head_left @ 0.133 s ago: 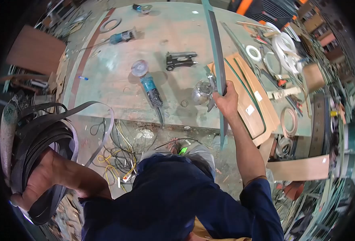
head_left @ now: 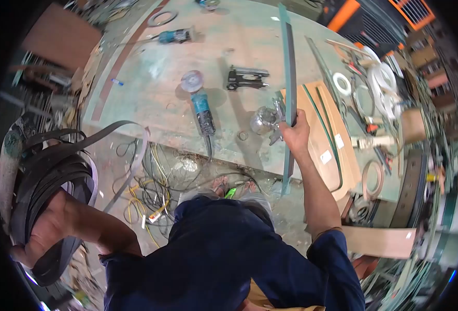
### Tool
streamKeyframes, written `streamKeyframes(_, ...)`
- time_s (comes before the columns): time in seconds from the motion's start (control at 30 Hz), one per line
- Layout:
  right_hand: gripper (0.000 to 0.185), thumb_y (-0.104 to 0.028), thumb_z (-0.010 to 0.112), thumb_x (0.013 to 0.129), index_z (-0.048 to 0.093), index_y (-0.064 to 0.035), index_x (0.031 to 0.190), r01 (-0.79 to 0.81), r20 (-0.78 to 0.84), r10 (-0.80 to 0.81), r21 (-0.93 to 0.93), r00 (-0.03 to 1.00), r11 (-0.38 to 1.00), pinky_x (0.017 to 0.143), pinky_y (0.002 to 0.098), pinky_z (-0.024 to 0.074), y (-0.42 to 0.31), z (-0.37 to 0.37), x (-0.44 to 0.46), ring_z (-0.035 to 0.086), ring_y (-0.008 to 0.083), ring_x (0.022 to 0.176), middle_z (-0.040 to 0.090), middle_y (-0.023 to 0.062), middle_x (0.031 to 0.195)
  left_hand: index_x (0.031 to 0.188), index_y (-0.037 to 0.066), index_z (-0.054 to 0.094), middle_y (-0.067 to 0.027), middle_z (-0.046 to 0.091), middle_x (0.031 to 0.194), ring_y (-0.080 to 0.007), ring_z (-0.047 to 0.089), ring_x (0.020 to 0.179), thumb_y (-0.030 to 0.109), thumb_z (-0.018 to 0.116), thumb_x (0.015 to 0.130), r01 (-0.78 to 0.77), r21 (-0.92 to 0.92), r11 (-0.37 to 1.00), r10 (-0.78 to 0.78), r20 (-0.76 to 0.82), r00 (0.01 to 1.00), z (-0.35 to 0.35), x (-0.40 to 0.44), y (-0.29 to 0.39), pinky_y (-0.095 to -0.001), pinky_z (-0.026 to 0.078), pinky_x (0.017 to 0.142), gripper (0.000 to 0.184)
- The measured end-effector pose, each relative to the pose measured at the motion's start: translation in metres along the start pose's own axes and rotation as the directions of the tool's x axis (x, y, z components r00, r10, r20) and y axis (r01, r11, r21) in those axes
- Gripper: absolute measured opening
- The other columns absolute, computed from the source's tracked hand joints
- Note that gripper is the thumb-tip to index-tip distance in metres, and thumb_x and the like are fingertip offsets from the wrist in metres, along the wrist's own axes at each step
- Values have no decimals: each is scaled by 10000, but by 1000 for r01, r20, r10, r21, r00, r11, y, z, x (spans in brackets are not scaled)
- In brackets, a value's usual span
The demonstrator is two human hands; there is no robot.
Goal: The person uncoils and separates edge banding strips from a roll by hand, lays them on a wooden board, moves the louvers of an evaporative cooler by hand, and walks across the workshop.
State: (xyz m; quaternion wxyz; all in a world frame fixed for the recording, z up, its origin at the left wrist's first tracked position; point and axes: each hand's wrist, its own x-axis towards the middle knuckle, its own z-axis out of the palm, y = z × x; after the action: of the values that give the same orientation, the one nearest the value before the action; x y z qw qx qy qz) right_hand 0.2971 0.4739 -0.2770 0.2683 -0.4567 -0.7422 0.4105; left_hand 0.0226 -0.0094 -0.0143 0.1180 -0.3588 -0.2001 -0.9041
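Worktable (head_left: 151, 98), grinder (head_left: 202, 111), tangled floor cables (head_left: 145, 185), hands (head_left: 297, 132) (head_left: 47, 222) clamped on strip (head_left: 291, 62) and, seemingly, coiled bands (head_left: 55, 179)

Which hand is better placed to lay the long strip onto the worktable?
Probably the right hand: it grips the strip over the worktable, while the left hand holds the dark coil outside its edge.

The left hand (head_left: 50, 220) grips a dark coil (head_left: 38, 189). The right hand (head_left: 297, 133) holds a long strip (head_left: 290, 72) over the tabletop's (head_left: 151, 111) near edge.

Navy shirt (head_left: 213, 249) with short sleeves (head_left: 333, 264) (loose ones), apparently pale grey trousers (head_left: 254, 197).
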Motion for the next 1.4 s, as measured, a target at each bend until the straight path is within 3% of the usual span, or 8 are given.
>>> streamKeyframes(0.17, 429, -129, 720, 765, 584, 3, 1149, 126, 40, -129, 82, 991, 989, 761, 368, 554, 16, 10, 7, 699, 252, 785, 710, 134, 875, 1130, -25, 718, -255, 695, 1213, -410, 657, 1145, 468, 734, 633, -128, 56, 990, 130, -33, 991, 21, -26, 31, -586, 453, 1076, 700)
streamKeyframes(0.5, 507, -217, 784, 783, 573, -31, 1205, 58, 231, -44, -53, 972, 997, 873, 456, 547, -5, -11, 20, 724, 370, 953, 732, 203, 994, 1017, -8, 734, -252, 710, 1114, -398, 666, 1094, 490, 731, 659, -480, 403, 779, 578, -166, 799, 72, -59, 21, -563, 467, 1072, 613)
streamKeyframes(0.83, 635, -310, 835, 794, 565, 13, 1269, 69, 257, -71, 16, 964, 997, 859, 410, 557, 11, -42, 31, 732, 314, 951, 737, 200, 1016, 934, 14, 747, -237, 725, 1040, -389, 665, 1078, 548, 726, 715, -554, 427, 715, 661, -153, 735, 82, -71, 41, -541, 466, 1090, 578)
streamKeyframes(1.0, 582, -317, 840, 794, 591, -1, 1215, 43, 193, -50, 42, 980, 998, 831, 376, 551, 49, -62, 39, 713, 265, 890, 728, 160, 978, 1012, 49, 777, -159, 755, 1124, -356, 676, 1105, 330, 725, 629, -513, 539, 669, 648, -84, 757, 128, -91, -1, -536, 445, 1103, 478)
streamKeyframes(1.23, 562, -301, 885, 746, 628, 2, 1145, 27, 52, -17, -211, 999, 977, 803, 402, 552, 160, -151, 112, 707, 286, 880, 720, 149, 923, 1202, -106, 670, -278, 662, 1265, -387, 618, 1224, 373, 699, 737, -322, 569, 756, 485, -158, 860, 116, -104, 20, -509, 441, 1129, 668)
streamKeyframes(1.27, 649, -330, 889, 744, 601, 10, 1216, 1, 20, 8, -414, 1000, 910, 856, 435, 563, 152, -171, 123, 706, 373, 1022, 707, 226, 1130, 1229, -122, 645, -296, 638, 1294, -397, 602, 1247, 387, 691, 757, -310, 591, 745, 490, -169, 855, 116, -103, 19, -511, 438, 1135, 696)
streamKeyframes(1.3, 800, -385, 882, 750, 541, 20, 1349, 181, 4, -227, -616, 974, 767, 992, 474, 521, 123, -179, 116, 612, 438, 1229, 571, 296, 1399, 1256, -138, 620, -315, 614, 1322, -407, 587, 1271, 401, 684, 776, -294, 618, 729, 496, -181, 849, 118, -103, 19, -514, 435, 1141, 725)
streamKeyframes(1.4, 961, -463, 865, 774, 442, 19, 1490, 443, 113, -438, -405, 892, 799, 1135, 493, 402, 80, -127, 68, 495, 436, 1372, 445, 312, 1523, 1317, -155, 570, -364, 576, 1350, -450, 551, 1314, 436, 656, 816, -260, 620, 741, 427, -135, 894, 122, -99, 25, -547, 409, 1168, 779)
